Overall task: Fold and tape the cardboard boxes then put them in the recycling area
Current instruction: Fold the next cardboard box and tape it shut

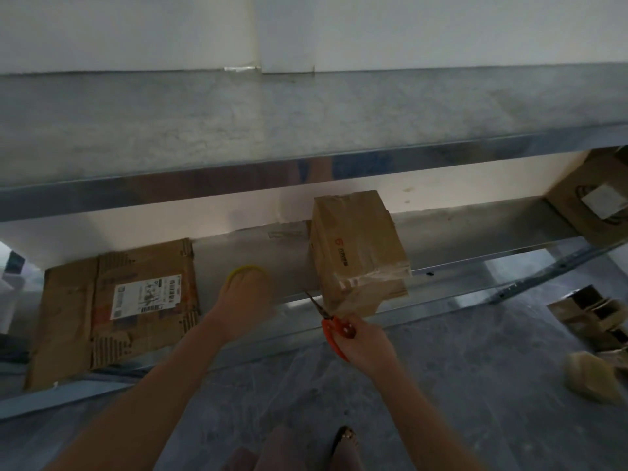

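A folded brown cardboard box [356, 253] wrapped with clear tape stands on the lower metal shelf [475, 232], tilted, its near end over the shelf's front rail. My right hand [365, 345] grips orange-handled scissors [334, 329]; their blades point up-left, just left of the box's lower corner. My left hand [246, 300] is blurred and reaches over the shelf left of the box, holding a tape roll [245, 269] with a yellow rim. A flattened cardboard box [136, 300] with a white shipping label lies on the shelf at the left.
An upper metal shelf [306, 124] overhangs the lower one. Another cardboard box [598, 202] sits at the shelf's right end. Cardboard pieces [594, 314] and a tan bundle [591, 377] lie on the grey floor at right. My shoe [346, 436] is at the bottom.
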Motion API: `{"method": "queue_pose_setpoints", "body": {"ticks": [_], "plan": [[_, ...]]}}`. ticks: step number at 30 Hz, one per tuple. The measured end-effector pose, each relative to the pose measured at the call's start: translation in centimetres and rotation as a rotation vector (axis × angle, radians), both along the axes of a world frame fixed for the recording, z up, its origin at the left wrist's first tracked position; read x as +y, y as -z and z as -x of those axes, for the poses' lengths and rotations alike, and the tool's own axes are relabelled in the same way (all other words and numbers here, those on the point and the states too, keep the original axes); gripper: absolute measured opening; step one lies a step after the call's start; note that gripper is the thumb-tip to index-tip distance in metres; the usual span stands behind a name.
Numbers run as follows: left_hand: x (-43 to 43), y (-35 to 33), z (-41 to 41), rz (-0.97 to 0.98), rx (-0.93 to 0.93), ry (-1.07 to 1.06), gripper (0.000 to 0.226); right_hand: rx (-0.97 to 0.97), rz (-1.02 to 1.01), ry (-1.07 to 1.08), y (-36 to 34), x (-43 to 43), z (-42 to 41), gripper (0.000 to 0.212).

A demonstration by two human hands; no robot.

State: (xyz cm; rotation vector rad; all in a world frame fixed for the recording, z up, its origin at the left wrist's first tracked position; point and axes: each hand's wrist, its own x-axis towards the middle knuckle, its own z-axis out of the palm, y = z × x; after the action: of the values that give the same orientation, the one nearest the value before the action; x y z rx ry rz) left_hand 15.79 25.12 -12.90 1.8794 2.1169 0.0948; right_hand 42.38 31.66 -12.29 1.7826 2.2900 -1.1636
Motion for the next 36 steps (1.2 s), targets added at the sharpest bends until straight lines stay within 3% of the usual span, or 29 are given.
{"method": "queue_pose_setpoints", "body": {"ticks": [4,10,18,22,27,33,36], "plan": [[-0.3,-2.4,-1.2,-0.141,-0.069,-0.059,0.074,-0.021,-0.076,-0.061,-0.3,-0.9,-0.2,0.047],[0.3,-6.1,-4.3,-0.216,-0.019,0.006,0.078,-0.074,-0.614,-0.152,-2.1,-2.2,-4.4,0.034],[0.4,-6.5,-10.7,-0.283,-0.100,-0.121,0.078,-0.021,-0.809,-0.038,-4.5,3.3,-19.3,0.034],[1.6,-5.7,-14.9,-0.310,-0.269,-0.339,0.065,-0.070,-0.681,0.099,-3.9,9.7,-22.0,0.031],[2.7,-4.7,-17.9,-0.422,-0.531,-0.564,0.064,-0.038,-0.440,0.126,-1.1,16.8,-17.9,0.038],[3.1,-4.0,-19.4,-0.413,-0.548,-0.649,0.069,-0.136,-0.257,0.043,2.7,20.1,-12.1,0.040],[3.2,-4.4,-19.7,-0.359,-0.581,-0.699,0.072,-0.088,-0.218,0.021,4.1,20.5,-11.1,0.043]]}}
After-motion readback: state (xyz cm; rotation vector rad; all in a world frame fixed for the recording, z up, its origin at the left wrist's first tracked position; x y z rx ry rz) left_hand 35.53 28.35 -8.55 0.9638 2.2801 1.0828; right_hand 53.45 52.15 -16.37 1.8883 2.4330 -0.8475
